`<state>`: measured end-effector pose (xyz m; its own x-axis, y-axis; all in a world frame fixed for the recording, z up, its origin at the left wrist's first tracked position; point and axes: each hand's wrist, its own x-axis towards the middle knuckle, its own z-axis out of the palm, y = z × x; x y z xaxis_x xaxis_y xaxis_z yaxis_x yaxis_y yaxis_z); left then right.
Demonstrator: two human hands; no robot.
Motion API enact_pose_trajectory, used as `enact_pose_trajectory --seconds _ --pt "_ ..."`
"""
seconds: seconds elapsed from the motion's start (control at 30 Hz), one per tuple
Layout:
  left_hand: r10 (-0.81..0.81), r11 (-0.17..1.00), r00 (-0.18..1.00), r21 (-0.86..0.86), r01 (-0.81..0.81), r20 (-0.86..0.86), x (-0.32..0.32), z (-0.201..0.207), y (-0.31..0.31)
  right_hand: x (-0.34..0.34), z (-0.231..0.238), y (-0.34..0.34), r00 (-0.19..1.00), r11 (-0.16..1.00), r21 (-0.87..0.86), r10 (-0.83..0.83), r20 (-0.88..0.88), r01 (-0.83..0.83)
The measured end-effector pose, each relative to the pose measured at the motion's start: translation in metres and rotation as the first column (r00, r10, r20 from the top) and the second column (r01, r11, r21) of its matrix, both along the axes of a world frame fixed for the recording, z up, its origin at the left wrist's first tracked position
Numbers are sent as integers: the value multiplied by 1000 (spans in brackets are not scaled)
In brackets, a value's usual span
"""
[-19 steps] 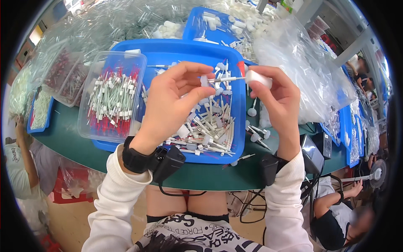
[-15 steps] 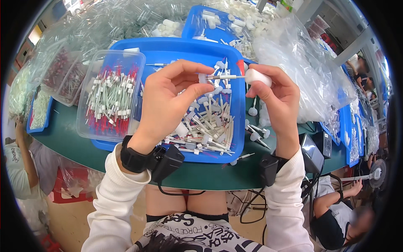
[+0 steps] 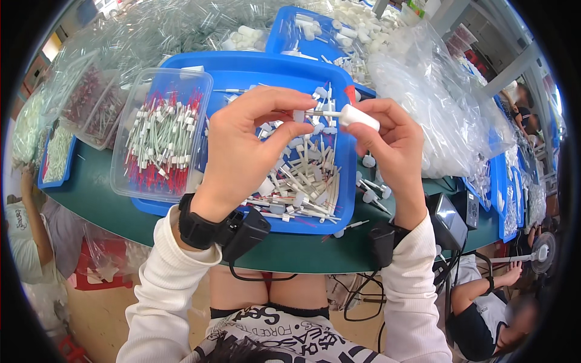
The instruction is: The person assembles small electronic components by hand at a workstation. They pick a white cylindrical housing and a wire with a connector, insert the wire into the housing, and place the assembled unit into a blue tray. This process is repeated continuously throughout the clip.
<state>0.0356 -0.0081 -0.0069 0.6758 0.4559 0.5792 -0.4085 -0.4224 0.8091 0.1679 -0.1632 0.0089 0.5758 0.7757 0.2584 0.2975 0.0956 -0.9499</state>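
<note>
Both of your hands meet above the blue tray (image 3: 242, 66) of loose white pieces. Your left hand (image 3: 245, 151) pinches the thin stick (image 3: 324, 113) at its small white end, while your right hand (image 3: 396, 145) grips the white cap (image 3: 359, 117). Beside the tray, a clear tub (image 3: 160, 136) of red-tipped sticks sits on the green counter (image 3: 121, 224).

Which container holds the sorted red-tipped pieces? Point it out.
The clear plastic tub resting on the left end of the big blue tray, left of the left hand. Its pieces lie in rows; the tray's are loose and jumbled.
</note>
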Motion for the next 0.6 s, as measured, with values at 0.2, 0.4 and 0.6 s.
enact_pose_trajectory --seconds 0.2,0.4,0.6 --pt "-69 986 997 -151 75 43 0 3 -4 -1 -7 3 978 997 65 -61 201 49" --pt "-49 973 995 -222 67 87 1 3 -2 -12 -6 6 985 996 85 24 170 -39" --pt "-133 941 980 -290 172 151 0 3 -2 -6 -10 5 990 995 101 -21 137 7"
